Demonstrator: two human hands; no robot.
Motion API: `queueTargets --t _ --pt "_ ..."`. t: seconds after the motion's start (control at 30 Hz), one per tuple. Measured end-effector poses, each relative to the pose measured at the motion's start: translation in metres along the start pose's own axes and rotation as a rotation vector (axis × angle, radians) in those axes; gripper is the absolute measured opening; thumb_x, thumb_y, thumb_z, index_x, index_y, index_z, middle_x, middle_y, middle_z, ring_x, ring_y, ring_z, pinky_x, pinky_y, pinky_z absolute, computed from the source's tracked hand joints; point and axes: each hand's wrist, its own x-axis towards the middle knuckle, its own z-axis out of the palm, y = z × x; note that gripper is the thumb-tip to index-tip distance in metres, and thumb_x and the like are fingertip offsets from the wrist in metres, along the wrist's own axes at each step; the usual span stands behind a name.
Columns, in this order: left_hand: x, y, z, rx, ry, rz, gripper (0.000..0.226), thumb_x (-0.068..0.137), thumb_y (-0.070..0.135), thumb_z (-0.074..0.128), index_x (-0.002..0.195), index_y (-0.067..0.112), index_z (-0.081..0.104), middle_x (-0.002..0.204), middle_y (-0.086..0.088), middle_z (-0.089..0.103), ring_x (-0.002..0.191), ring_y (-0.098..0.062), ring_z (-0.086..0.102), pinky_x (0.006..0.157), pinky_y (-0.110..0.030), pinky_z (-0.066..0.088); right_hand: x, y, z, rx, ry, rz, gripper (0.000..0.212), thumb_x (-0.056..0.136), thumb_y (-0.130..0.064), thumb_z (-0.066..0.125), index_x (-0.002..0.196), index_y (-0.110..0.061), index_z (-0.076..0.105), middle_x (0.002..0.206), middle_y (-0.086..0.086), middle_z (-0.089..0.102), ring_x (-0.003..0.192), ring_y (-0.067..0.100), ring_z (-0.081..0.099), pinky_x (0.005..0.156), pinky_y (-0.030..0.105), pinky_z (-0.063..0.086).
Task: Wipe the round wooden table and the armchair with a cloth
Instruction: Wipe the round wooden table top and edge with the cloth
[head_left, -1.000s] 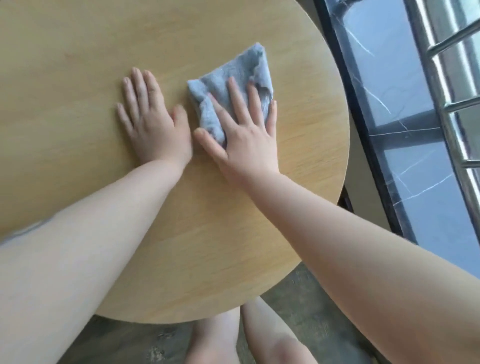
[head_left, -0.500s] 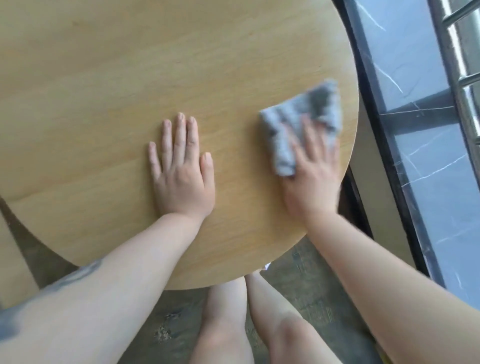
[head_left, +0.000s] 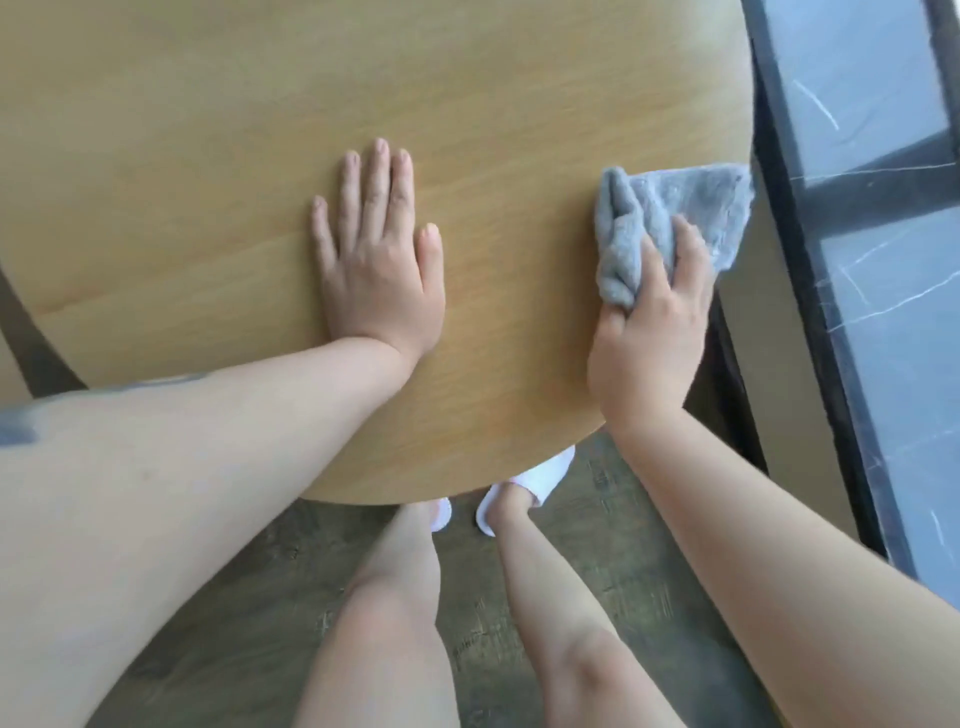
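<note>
White slippers (head_left: 540, 480) on a dark wood-look floor (head_left: 597, 551); right of the floor, a black frame (head_left: 810, 291) holding grey marbled panels (head_left: 893, 322)

The round bench (head_left: 234, 130) at the upper left is pale wood, smooth with a soft sheen. The grey cloth (head_left: 670, 218) looks fuzzy terry. Right edge: glossy veined marble slabs (head_left: 893, 312). The floor (head_left: 597, 545) is matt, mottled.

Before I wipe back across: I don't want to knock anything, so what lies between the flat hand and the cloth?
Only bare wood of the table, in the head view, between left hand and cloth.
</note>
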Motion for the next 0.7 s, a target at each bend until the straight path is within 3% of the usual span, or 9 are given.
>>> queueTargets --t 0.1,0.17,0.27,0.33,0.37,0.47,0.53,0.63,0.7 --pt "0.002 -0.002 0.000 -0.010 0.017 -0.002 0.059 0.095 0.036 0.025 0.152 0.020 0.024 0.159 0.003 0.020 0.148 -0.018 0.013 0.118 -0.044 0.008 -0.050 -0.044 0.024 0.004 -0.233 -0.357 0.054 0.071 -0.006 0.050 0.125 -0.012 0.058 0.149 0.015 0.038 0.141 0.029 0.028 0.116 0.046 0.021" --pt "-0.001 -0.004 0.001 -0.089 0.049 0.010 0.058 0.093 0.029 0.030 0.149 0.017 0.032 0.157 0.000 0.027 0.147 -0.019 0.019 0.118 -0.045 0.009 -0.081 -0.023 0.023 -0.117 -0.268 -0.506 0.052 0.076 -0.011 0.050 0.128 -0.019 0.054 0.152 0.012 0.035 0.143 0.027 0.025 0.116 0.046 0.017" --pt "-0.005 -0.004 -0.001 -0.264 0.141 0.046 0.056 0.088 0.014 0.039 0.143 0.011 0.043 0.152 -0.006 0.037 0.144 -0.022 0.027 0.117 -0.045 0.008 -0.062 0.019 0.002 -0.183 -0.093 -0.269 0.059 0.076 -0.002 0.054 0.133 -0.017 0.052 0.151 0.014 0.035 0.141 0.030 0.029 0.114 0.044 0.022" --pt "-0.010 -0.006 -0.008 -0.371 0.165 0.115 0.057 0.084 0.003 0.042 0.140 0.007 0.047 0.149 -0.009 0.041 0.142 -0.025 0.031 0.117 -0.043 0.010 -0.052 0.005 -0.001 -0.086 0.055 -0.047 0.057 0.075 0.003 0.051 0.131 -0.010 0.055 0.150 0.016 0.036 0.138 0.032 0.031 0.117 0.033 0.018" --pt "-0.015 -0.009 -0.013 -0.386 0.170 0.171 0.058 0.082 -0.001 0.042 0.139 0.006 0.049 0.148 -0.010 0.043 0.141 -0.026 0.032 0.117 -0.043 0.011 -0.058 -0.013 0.005 -0.041 0.076 -0.049 0.058 0.074 0.002 0.049 0.130 -0.009 0.055 0.149 0.017 0.037 0.137 0.033 0.032 0.117 0.029 0.015" --pt "-0.038 -0.043 -0.028 -0.239 0.166 0.295 0.057 0.084 0.000 0.042 0.140 0.007 0.048 0.149 -0.008 0.042 0.142 -0.026 0.031 0.118 -0.042 0.012 -0.118 -0.052 0.031 -0.078 -0.212 -0.479 0.062 0.073 -0.006 0.051 0.133 -0.021 0.049 0.152 0.012 0.033 0.143 0.030 0.026 0.116 0.044 0.019" --pt "-0.057 -0.077 -0.032 -0.148 0.080 0.269 0.053 0.092 0.009 0.040 0.145 0.011 0.040 0.153 -0.006 0.035 0.145 -0.024 0.024 0.118 -0.041 0.009 -0.135 -0.028 0.031 -0.198 -0.272 -0.596 0.067 0.073 -0.008 0.050 0.137 -0.026 0.046 0.153 0.009 0.030 0.143 0.029 0.024 0.113 0.049 0.022" --pt "-0.071 -0.111 -0.031 -0.025 -0.071 0.217 0.054 0.099 0.030 0.026 0.152 0.018 0.023 0.159 0.001 0.020 0.148 -0.019 0.012 0.119 -0.042 0.006 -0.113 0.002 0.015 -0.222 -0.015 -0.153 0.060 0.075 0.000 0.052 0.133 -0.014 0.049 0.153 0.017 0.030 0.142 0.035 0.023 0.113 0.050 0.024" --pt "-0.068 -0.115 -0.029 0.003 -0.078 0.229 0.055 0.099 0.032 0.024 0.153 0.020 0.020 0.160 0.002 0.017 0.148 -0.018 0.011 0.119 -0.043 0.006 -0.102 -0.025 0.021 -0.086 0.138 0.075 0.058 0.074 0.002 0.049 0.132 -0.005 0.052 0.151 0.021 0.031 0.142 0.037 0.023 0.115 0.048 0.021"
